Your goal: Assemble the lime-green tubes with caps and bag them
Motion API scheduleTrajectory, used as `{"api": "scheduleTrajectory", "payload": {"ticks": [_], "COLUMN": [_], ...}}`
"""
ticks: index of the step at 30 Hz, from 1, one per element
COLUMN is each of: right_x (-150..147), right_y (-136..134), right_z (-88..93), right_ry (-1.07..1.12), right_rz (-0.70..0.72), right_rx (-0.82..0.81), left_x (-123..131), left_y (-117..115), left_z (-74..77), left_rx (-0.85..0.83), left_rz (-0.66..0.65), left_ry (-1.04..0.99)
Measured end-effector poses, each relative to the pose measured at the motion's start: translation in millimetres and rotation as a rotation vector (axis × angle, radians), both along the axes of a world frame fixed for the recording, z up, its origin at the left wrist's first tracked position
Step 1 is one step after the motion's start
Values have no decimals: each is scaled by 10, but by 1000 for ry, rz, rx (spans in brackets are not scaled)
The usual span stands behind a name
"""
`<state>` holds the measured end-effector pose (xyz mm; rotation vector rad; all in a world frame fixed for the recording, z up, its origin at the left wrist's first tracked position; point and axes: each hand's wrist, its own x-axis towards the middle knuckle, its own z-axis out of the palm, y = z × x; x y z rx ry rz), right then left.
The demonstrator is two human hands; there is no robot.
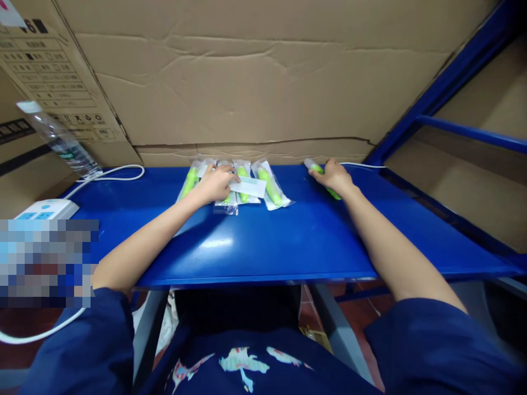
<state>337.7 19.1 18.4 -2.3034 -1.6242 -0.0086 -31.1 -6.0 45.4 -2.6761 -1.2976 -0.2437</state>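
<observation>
Four bright-green, stick-shaped items in clear bags would be too exact to name by kind, so I see several bagged green sticks [272,189] lying in a row at the back of the blue table [272,241]. Over the left part of that row is my left hand [219,182], palm down with bent fingers, closed at the edge of a small white slip of paper [252,187]. The slip lies across the middle bags. Farther right, my right hand [335,178] is wrapped round an unbagged green stick with a clear end [313,165], tilted just above or on the table.
A cardboard wall [263,82] rises behind the table. At the left stand a clear plastic bottle [61,140] and a white power strip [51,211] with a white cable [119,174]. A blue metal frame [448,77] borders the right side.
</observation>
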Motion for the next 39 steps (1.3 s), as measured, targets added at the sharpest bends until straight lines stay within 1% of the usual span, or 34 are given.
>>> {"api": "scheduleTrajectory", "payload": {"ticks": [3,8,11,14,16,18,21,23,24,26,28,31,35,39], "right_x": [80,5,-54,-60,-73,-133,-333,-498,-571,-673,-700,-625,-490,-460], "right_y": [90,113,100,95,74,22,-124,-245,-301,-389,-429,-411,-353,-341], "right_z": [-28,-19,-31,-28,0,55,174,257,294,355,397,432,455,458], "right_ry": [38,24,10,32,63,94,165,257,303,359,371,358,325,291], "right_rz": [8,42,71,162,249,356,538,695,775,901,970,972,900,871], "right_rx": [-91,-179,-160,-96,-24,86,255,300,287,201,105,44,-11,-90], "left_x": [10,26,3,-13,-13,-8,-5,-7,-8,-15,-27,-54,-79,-77], "left_y": [-15,-3,46,76,75,65,58,65,72,89,106,123,141,185], "left_z": [8,-110,-164,-148,-114,-85,-77,-90,-98,-110,-111,-95,-80,-115], "left_rx": [26,-42,-60,-58,-70,-76,-57,-47,-45,-45,-55,-72,-85,-41], "left_rz": [-43,-184,-220,-243,-231,-210,-211,-203,-195,-182,-176,-169,-139,-134], "left_ry": [-13,5,20,1,-3,-4,-33,-54,-61,-79,-108,-137,-136,-131]}}
